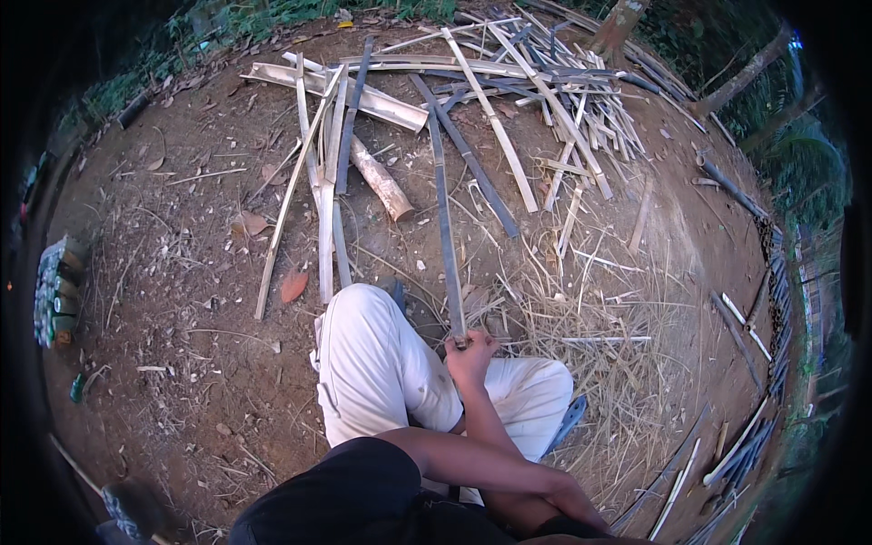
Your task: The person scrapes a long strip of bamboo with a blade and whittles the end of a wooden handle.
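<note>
My right hand (470, 358) is closed round the near end of a long, dark bamboo strip (444, 222), just above my right shin. The strip slants away from me, its far end reaching the pile of split bamboo (545, 77). My left arm (481, 457) crosses over my right forearm toward the lower right; its hand does not show. Past my knee lie several pale bamboo strips (327, 218), a dark strip (472, 163) and a short, thick bamboo piece (380, 179).
Thin bamboo shavings (599, 381) litter the brown soil to my right. A half-split bamboo length (391, 107) lies ahead. At the left edge stands a pack of green-and-white containers (59, 295). More bamboo poles (772, 291) line the right side, near a tree trunk (620, 25).
</note>
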### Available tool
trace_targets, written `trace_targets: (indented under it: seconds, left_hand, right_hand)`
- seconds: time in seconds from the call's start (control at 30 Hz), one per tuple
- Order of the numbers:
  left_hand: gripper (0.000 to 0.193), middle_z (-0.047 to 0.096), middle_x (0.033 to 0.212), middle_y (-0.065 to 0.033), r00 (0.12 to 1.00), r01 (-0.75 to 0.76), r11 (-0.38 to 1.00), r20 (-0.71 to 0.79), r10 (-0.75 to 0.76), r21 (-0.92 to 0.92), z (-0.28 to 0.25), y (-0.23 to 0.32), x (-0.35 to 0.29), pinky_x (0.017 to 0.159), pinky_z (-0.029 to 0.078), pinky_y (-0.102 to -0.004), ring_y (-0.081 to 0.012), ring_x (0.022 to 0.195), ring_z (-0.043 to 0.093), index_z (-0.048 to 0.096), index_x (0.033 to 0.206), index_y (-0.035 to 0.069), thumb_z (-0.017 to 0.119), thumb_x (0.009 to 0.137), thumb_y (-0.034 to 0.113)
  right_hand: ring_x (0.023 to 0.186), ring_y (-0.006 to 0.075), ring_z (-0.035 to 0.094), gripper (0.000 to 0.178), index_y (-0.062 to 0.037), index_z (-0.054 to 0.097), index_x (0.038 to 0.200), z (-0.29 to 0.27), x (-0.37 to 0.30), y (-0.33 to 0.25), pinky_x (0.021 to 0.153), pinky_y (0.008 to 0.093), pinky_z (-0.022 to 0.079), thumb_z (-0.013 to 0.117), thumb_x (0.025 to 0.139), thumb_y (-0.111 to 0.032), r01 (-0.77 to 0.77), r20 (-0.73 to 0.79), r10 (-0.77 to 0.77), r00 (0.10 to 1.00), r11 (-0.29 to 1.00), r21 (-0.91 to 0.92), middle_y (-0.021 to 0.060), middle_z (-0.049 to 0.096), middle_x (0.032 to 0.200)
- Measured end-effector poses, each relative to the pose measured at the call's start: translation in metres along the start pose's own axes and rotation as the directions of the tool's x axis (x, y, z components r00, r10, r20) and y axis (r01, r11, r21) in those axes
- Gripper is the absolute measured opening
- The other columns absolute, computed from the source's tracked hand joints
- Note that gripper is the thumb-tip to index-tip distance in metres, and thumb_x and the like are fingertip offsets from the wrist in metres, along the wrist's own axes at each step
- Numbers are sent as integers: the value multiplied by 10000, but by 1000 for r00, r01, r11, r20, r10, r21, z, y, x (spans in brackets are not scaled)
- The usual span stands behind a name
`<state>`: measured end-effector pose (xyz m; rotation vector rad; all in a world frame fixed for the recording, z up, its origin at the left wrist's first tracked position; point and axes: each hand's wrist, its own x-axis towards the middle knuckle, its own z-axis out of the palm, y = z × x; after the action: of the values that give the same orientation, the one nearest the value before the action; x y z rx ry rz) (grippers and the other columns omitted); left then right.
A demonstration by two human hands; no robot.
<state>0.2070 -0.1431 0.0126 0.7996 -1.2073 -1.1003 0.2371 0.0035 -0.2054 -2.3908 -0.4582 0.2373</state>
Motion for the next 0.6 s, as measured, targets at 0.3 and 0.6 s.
trace_targets:
  seconds: [0.3, 0.6]
  left_hand:
    - [426, 671, 883, -74, 894, 268, 933, -423, -147, 242, 15, -42, -79, 774, 495, -286, -115, 857, 601, 681, 1036, -14, 538, 1009, 386]
    - [314, 570, 832, -16, -811, 20, 983, -572, 122, 183, 64, 33, -294, 606, 459, -273, -107, 681, 536, 544, 1111, 62, 451, 1025, 349]
  right_hand:
    - [1165, 395, 471, 488, 27, 652, 1064, -55, -36, -18, 1040, 428, 390, 844, 669, -184, 66, -94, -57, 994, 993, 97, 259, 532, 1203]
    - [1116, 338, 530, 842, -93, 432, 1427, -190, -90, -13, 891, 379, 501, 794, 679, 49, 274, -219, -251, 943, 958, 82, 186, 424, 1296]
